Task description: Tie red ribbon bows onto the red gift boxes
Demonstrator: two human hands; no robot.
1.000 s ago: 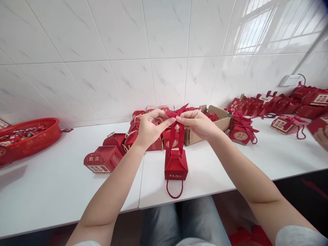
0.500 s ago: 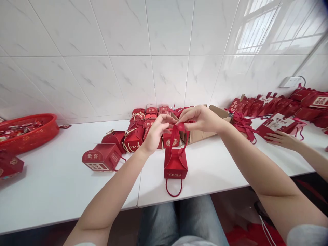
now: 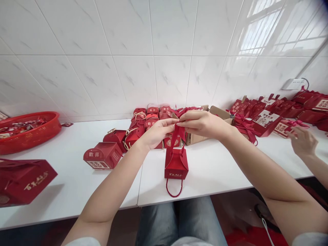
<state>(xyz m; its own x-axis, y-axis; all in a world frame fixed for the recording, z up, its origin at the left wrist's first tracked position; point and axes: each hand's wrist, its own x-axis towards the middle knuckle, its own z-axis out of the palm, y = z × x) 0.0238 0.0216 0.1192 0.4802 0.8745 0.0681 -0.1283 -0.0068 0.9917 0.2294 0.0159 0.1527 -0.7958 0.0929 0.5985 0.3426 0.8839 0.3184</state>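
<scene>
A small red gift box (image 3: 176, 164) stands on the white table in front of me, its dark red cord handle lying toward the near edge. Red ribbon (image 3: 174, 136) rises from its top to both my hands. My left hand (image 3: 159, 132) pinches the ribbon from the left, fingertips together. From the right, my right hand (image 3: 202, 123) grips it too, fingers bent over it. The two sets of fingertips meet above the box, and the exact crossing of the ribbon is hidden behind them.
Several finished-looking red boxes (image 3: 135, 135) and a cardboard carton (image 3: 194, 137) stand behind my hands. At left are a red basin (image 3: 51, 124) of small packets and a larger red box (image 3: 28, 182). Another person's hand (image 3: 303, 141) is at right, near more boxes (image 3: 266, 121).
My hands have closed in on the ribbon, fingertips now together. At left a red box has come further into view. The other person's hand has lifted away from a box at right.
</scene>
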